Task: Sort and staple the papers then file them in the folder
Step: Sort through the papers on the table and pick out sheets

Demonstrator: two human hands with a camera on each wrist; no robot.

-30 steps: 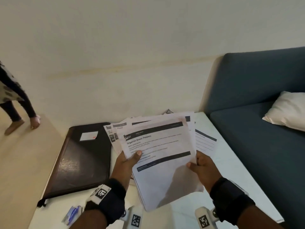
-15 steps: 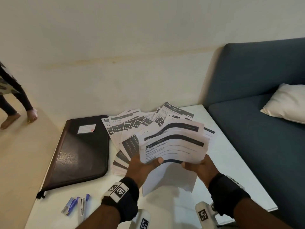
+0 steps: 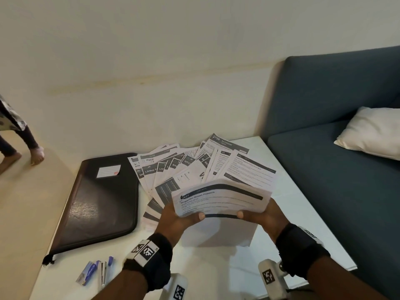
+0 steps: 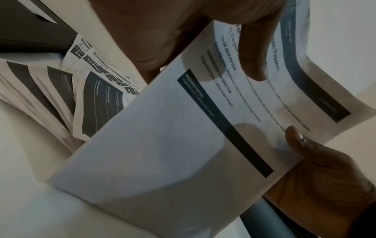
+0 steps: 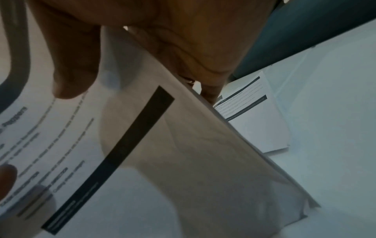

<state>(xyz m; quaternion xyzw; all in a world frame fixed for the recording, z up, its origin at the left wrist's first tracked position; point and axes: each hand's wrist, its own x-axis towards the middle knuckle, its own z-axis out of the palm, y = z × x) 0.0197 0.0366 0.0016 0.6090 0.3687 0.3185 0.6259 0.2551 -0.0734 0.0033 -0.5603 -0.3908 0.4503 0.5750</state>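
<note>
Both hands hold a stack of printed sheets [image 3: 220, 199] above the white table [image 3: 216, 265], its top bent away from me. My left hand [image 3: 184, 217] grips the stack's left edge, thumb on the top sheet. My right hand [image 3: 257, 215] grips the right edge the same way. The top sheet [image 4: 183, 136] reads "Organic Green Peppers"; it also fills the right wrist view [image 5: 162, 161]. Many more printed papers [image 3: 184, 167] lie fanned out on the table behind the stack. A dark brown zip folder [image 3: 99, 202] lies shut to the left. A small stapler [image 3: 104, 272] lies near the front left.
A blue pen [image 3: 88, 271] lies beside the stapler. A dark blue sofa [image 3: 337, 148] with a cream cushion [image 3: 372, 131] adjoins the table's right side. The wall [image 3: 151, 72] backs the table. Another person's legs [image 3: 13, 146] stand on the floor at far left.
The held stack has come lower and its top has bent away from me, uncovering the fanned papers behind it. Both hands have shifted toward the stack's middle.
</note>
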